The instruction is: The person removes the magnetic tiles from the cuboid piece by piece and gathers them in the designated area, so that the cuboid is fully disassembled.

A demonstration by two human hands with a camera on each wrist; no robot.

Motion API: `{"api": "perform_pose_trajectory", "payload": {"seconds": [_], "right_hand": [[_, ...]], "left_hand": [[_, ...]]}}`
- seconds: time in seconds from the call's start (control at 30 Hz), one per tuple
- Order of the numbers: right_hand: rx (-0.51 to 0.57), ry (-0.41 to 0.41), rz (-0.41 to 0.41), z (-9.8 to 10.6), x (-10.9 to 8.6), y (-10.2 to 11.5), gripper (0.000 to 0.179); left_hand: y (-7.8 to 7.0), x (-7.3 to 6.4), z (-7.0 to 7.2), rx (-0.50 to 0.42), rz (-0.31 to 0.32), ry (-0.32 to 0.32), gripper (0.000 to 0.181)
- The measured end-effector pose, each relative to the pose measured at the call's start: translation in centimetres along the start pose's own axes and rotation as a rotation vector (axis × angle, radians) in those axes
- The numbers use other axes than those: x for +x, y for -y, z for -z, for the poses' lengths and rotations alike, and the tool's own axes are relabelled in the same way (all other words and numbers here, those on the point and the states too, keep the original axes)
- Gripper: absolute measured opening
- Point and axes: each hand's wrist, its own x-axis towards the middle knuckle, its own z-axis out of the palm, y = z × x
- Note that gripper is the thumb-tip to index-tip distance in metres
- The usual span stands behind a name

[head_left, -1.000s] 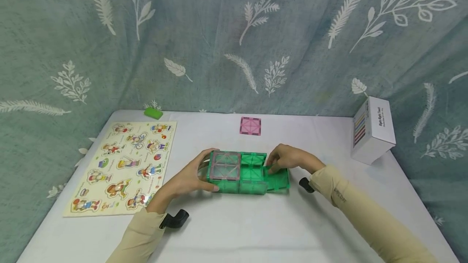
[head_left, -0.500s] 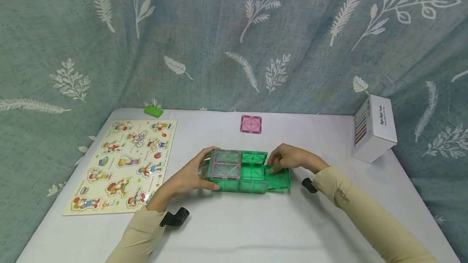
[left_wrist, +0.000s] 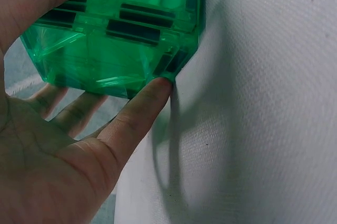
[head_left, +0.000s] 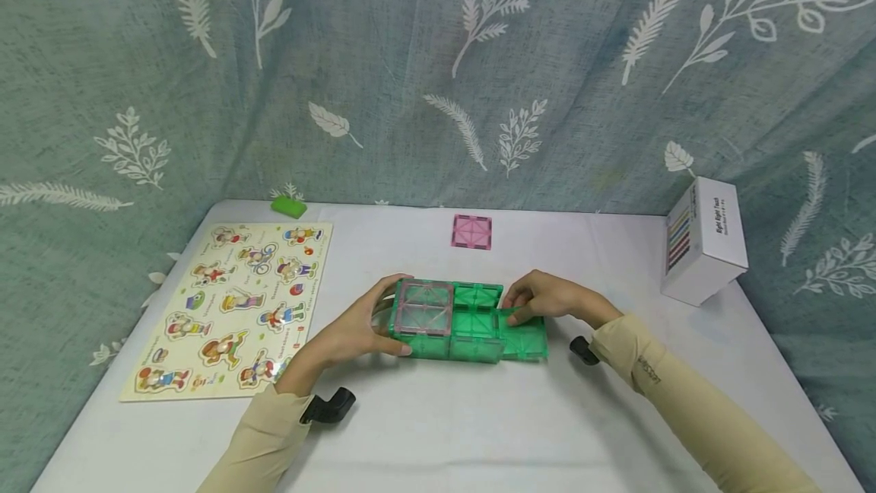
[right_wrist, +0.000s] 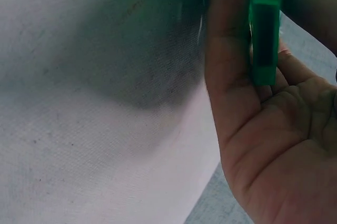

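Note:
A low box shape of translucent green magnetic tiles point(head_left: 475, 323) stands mid-table, with a clear, pink-edged magnetic tile point(head_left: 423, 309) over its left half. My left hand point(head_left: 352, 335) holds its left end, thumb along the near side and fingers behind. In the left wrist view, fingertips touch the green wall point(left_wrist: 142, 2) with dark magnet strips along its edges. At the right end, a green magnetic tile point(head_left: 525, 341) juts out beside the structure. My right hand point(head_left: 553, 297) pinches that tile between thumb and fingers; its edge point(right_wrist: 265, 45) shows between them in the right wrist view.
A pink magnetic tile point(head_left: 471, 232) lies flat behind the structure. To the left is a picture puzzle board point(head_left: 226, 310), with a green block point(head_left: 289, 207) beyond it. A white box point(head_left: 703, 242) stands at the back right, near the patterned cloth backdrop point(head_left: 411, 82).
The green tile in my right hand looks slightly flatter and sits a little further right. My left hand keeps its hold on the structure. The head view has shifted slightly.

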Motion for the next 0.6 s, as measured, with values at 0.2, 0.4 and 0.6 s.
{"api": "perform_pose_trajectory", "payload": {"seconds": [0.2,0.4,0.6], "right_hand": [[0.012,0.002,0.001,0.06,-0.15,-0.12,0.024],[0.033,-0.001,0.005,0.26,-0.49,-0.14,0.023],[0.046,-0.004,-0.014,0.32,-0.55,-0.64,0.025]], "left_hand": [[0.08,0.03,0.01,0.007,-0.004,-0.004,0.110],[0.09,0.06,0.03,0.003,-0.013,0.000,0.110],[0.06,0.05,-0.02,-0.013,-0.004,0.008,0.110]]}}
